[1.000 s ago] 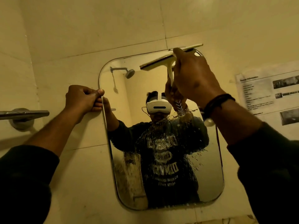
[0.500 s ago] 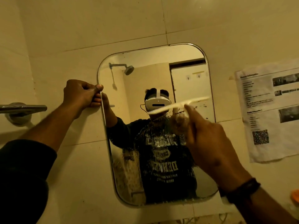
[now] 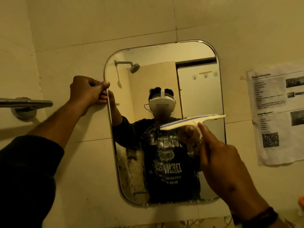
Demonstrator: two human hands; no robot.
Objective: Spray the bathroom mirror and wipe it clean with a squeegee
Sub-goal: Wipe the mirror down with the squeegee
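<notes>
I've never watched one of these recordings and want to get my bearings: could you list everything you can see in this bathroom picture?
Rounded rectangular wall mirror: one, thin metal rim, middle of the tiled wall; droplets across its lower half.
Cream plastic squeegee with a blue stripe: one, blade across the mirror's right half at mid-height.
Printed paper notice with a QR code: one, white, on the wall right of the mirror.
Chrome wall bar: one, silver, far left.
Grey shower head: one, seen only as a reflection, mirror's upper left.
Orange object: one, right edge, cut off, unidentifiable.
Left hand: grips the mirror's left edge.
Right hand: holds the squeegee's handle; dark wristband.
</notes>
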